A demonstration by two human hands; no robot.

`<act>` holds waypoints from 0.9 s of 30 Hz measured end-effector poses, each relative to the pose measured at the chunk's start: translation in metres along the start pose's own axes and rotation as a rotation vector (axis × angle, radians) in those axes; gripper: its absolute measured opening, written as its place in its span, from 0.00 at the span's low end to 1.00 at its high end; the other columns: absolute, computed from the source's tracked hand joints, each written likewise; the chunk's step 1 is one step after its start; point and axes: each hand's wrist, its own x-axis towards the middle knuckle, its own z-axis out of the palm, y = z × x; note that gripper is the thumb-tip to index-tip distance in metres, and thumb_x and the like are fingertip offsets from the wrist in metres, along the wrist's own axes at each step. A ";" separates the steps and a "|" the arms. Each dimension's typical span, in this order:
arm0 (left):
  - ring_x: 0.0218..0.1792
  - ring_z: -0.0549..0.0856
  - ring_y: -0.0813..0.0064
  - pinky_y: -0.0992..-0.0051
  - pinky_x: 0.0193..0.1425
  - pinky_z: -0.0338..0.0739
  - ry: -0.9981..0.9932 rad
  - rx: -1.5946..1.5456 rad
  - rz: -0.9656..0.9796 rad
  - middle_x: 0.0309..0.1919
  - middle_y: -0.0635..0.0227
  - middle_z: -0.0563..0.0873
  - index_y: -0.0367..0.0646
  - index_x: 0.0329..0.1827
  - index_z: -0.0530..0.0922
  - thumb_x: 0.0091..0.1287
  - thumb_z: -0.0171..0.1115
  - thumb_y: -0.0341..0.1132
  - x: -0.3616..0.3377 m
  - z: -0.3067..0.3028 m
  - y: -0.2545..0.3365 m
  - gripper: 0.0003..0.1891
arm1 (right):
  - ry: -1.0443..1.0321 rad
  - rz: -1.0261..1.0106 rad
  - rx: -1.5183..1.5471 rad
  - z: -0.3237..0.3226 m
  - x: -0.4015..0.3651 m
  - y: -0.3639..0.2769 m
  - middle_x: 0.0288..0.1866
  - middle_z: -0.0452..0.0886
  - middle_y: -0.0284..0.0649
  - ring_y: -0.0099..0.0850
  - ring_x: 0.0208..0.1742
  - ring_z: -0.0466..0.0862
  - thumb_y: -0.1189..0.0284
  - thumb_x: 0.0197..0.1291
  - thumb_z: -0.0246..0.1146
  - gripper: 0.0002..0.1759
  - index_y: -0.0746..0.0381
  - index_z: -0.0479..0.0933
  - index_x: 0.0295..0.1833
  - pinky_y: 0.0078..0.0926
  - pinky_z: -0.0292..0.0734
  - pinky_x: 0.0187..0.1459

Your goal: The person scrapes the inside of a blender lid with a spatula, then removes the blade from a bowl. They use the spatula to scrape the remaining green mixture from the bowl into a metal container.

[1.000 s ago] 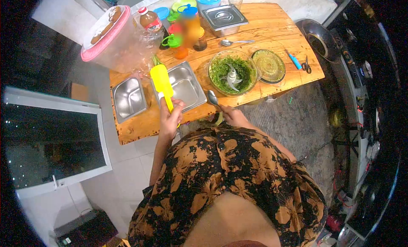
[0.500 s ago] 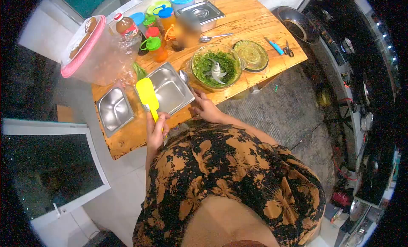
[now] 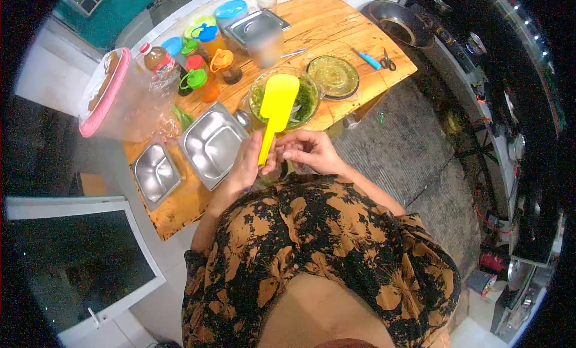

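Observation:
My left hand [image 3: 247, 163] is closed around the handle of a yellow spatula [image 3: 280, 101], its broad blade pointing up and away from me. Close against the left fingertips is my right hand [image 3: 315, 152], fingers bent with a gap between thumb and forefinger, and nothing visible in it. Behind the spatula blade stands a clear bowl [image 3: 252, 95] of chopped greens [image 3: 307, 102], partly covered from view. A rectangular steel pan [image 3: 210, 145] lies left of the hands, with a smaller steel pan [image 3: 155, 174] beside it. A spoon [image 3: 242, 118] lies between pan and bowl.
A round lid [image 3: 333, 76] with green residue, a light-blue-handled tool [image 3: 368, 60] and scissors [image 3: 388, 61] lie on the wooden table [image 3: 327, 24]. Colourful-lidded bottles [image 3: 207, 87] and a pink-rimmed container [image 3: 117, 102] stand at the back left. A wok [image 3: 399, 25] sits past the table's right end.
The spatula and my left hand have moved right, from over the steel pan to in front of the bowl. My right hand has left the pan's edge and come beside the left hand.

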 end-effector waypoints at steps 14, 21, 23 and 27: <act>0.16 0.74 0.78 0.79 0.17 0.67 -0.267 -0.002 -0.325 0.28 0.60 0.77 0.35 0.44 0.68 0.68 0.30 0.65 0.132 0.120 -0.068 0.35 | 0.492 0.073 -0.077 -0.138 -0.057 0.038 0.35 0.75 0.34 0.18 0.29 0.73 0.68 0.66 0.55 0.11 0.66 0.75 0.43 0.17 0.70 0.29; 0.55 0.76 0.59 0.65 0.63 0.71 0.138 -0.607 -0.472 0.52 0.52 0.74 0.32 0.54 0.67 0.68 0.54 0.36 0.182 0.133 -0.129 0.18 | 1.002 -0.121 0.176 -0.257 -0.036 0.028 0.27 0.77 0.41 0.32 0.26 0.81 0.63 0.70 0.46 0.13 0.62 0.65 0.40 0.27 0.78 0.29; 0.56 0.76 0.59 0.65 0.63 0.71 0.237 -0.627 -0.406 0.53 0.52 0.74 0.32 0.53 0.67 0.68 0.55 0.35 0.196 0.140 -0.148 0.17 | 0.988 -0.116 0.194 -0.275 -0.036 0.028 0.27 0.77 0.41 0.32 0.25 0.81 0.63 0.70 0.46 0.13 0.61 0.65 0.40 0.26 0.77 0.28; 0.52 0.77 0.67 0.68 0.60 0.72 0.505 -0.779 -0.281 0.47 0.62 0.77 0.37 0.46 0.73 0.62 0.62 0.32 0.220 0.157 -0.167 0.13 | 0.960 0.029 0.193 -0.284 -0.036 0.024 0.26 0.76 0.40 0.30 0.23 0.80 0.63 0.70 0.48 0.12 0.61 0.66 0.40 0.26 0.78 0.26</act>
